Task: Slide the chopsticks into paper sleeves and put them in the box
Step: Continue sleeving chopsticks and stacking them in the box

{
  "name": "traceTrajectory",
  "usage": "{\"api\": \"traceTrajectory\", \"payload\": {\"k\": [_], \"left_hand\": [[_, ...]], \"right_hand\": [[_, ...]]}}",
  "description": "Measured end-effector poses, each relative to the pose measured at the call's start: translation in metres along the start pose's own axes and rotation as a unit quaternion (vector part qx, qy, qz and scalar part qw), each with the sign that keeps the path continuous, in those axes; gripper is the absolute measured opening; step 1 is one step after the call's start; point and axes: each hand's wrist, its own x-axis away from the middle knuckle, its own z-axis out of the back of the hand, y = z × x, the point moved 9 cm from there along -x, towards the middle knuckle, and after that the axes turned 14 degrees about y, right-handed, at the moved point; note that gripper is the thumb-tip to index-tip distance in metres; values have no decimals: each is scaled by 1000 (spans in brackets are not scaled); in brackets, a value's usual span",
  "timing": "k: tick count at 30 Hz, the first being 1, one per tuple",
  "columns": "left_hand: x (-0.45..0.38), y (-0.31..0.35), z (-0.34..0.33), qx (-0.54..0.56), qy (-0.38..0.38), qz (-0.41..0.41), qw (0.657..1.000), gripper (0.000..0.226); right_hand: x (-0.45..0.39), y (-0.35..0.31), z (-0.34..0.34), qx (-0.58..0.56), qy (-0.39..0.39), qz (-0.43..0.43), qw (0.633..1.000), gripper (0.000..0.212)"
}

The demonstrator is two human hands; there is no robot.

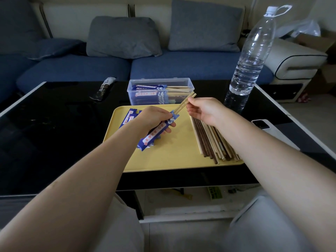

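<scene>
- Left hand (154, 119) curled round a blue paper sleeve (156, 132), holding it tilted above the yellow tray (163, 160).
- Right hand (203, 110) pinches a pale pair of chopsticks (185, 104) near the upper end; the lower ends are entering the sleeve mouth — insertion looks barely begun, most of the length is outside.
- Clear plastic box (160, 91) stands on the black table (54, 124) just behind the tray; several sleeved pairs already lie inside, their bare ends toward the right. Exact count not readable.
- Left to do: a row of loose chopsticks (212, 140), dark and pale, lies along the tray's right side; spare sleeves (130, 117) lie under and beside the left hand. Judged roughly mid-task — a sizeable batch remains.
- Writing: red characters on the sleeve's white strip, plus a flower mark; too small to read, possibly Chinese.
- Water bottle (251, 57), label-free, stands right of the box; phone (261, 124) lies beside the tray.
</scene>
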Motion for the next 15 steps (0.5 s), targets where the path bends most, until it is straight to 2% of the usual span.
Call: {"api": "traceTrajectory", "payload": {"k": [3,7,12,14,15], "left_hand": [[-2,1,4,-12,8,-5,1000,19],[-4,7,6,-112,19,-34,993,18],[-16,9,18,-166,96,-66,979,22],[-20,9,21,-239,117,-87,960,26],[-22,10,23,-302,138,-104,937,29]], "right_hand": [[-3,-2,1,-7,3,-3,1000,16],[-13,-5,10,-65,33,-2,997,22],[-17,-2,7,-77,1,-16,997,24],[-16,1,2,-80,-6,-32,996,24],[-16,2,0,-90,-7,-40,995,24]]}}
